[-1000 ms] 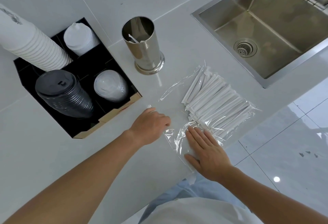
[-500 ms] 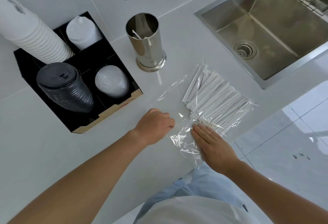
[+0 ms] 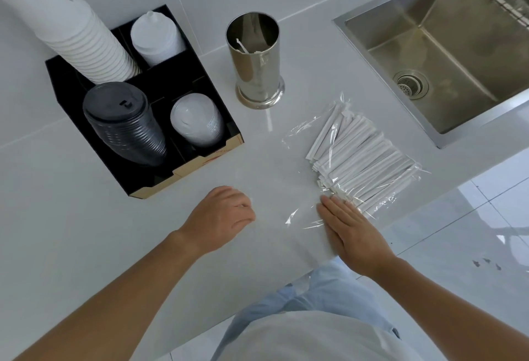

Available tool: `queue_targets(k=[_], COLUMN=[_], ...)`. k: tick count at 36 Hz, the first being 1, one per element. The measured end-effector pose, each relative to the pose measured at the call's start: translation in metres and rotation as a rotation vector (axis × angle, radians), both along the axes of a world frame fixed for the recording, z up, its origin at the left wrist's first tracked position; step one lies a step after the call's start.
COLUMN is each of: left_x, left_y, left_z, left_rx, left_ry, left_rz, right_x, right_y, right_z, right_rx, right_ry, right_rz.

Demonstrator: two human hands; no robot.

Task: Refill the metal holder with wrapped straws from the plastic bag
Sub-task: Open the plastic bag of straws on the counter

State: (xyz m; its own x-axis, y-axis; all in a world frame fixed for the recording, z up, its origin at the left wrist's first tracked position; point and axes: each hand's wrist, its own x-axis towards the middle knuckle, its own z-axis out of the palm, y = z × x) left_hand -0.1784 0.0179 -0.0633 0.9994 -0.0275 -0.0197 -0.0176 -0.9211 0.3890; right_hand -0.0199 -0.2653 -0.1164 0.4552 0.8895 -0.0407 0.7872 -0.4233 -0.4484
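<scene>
Barely begun: metal holder [image 3: 255, 58] looks nearly empty; flat right hand [image 3: 353, 227] presses plastic bag [image 3: 307, 211], wrapped straws [image 3: 362, 161] inside; left hand [image 3: 221, 217] curled, seemingly empty.

The right hand [image 3: 355, 231] is pressing flat on the near end of the plastic bag [image 3: 303, 217] of wrapped straws [image 3: 360, 160]. The left hand [image 3: 220, 217] is resting curled on the counter [image 3: 86, 231] just left of it. The metal holder [image 3: 254, 57] is standing farther back, nearly empty.

My left hand [image 3: 220, 217] and right hand [image 3: 352, 231]: bare, no rings, watch or gloves. Forearms bare to the frame edge (no sleeves showing). White top [image 3: 309, 337] below; light blue trousers [image 3: 320, 289].
</scene>
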Motion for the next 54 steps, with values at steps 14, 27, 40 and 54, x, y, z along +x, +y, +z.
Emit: queue_targets(k=[14, 27, 40, 54], left_x=[-0.029, -0.043, -0.027, -0.013], left_y=[-0.003, -0.021, -0.070, -0.082], left_z=[0.005, -0.002, -0.017, -0.015], left_rx=[-0.273, -0.539, -0.983, -1.071], left_ry=[0.067, 0.144, 0.248, 0.152], left_rz=[0.254, 0.805, 1.190, 1.318], right_x=[-0.003, -0.016, -0.056, -0.056], right_y=[0.007, 0.019, 0.045, 0.065], right_z=[0.012, 0.025, 0.043, 0.045], right_rx=[-0.055, -0.154, -0.250, -0.264], right_ry=[0.027, -0.032, -0.102, -0.163], right_rz=[-0.014, -0.067, -0.078, 0.007])
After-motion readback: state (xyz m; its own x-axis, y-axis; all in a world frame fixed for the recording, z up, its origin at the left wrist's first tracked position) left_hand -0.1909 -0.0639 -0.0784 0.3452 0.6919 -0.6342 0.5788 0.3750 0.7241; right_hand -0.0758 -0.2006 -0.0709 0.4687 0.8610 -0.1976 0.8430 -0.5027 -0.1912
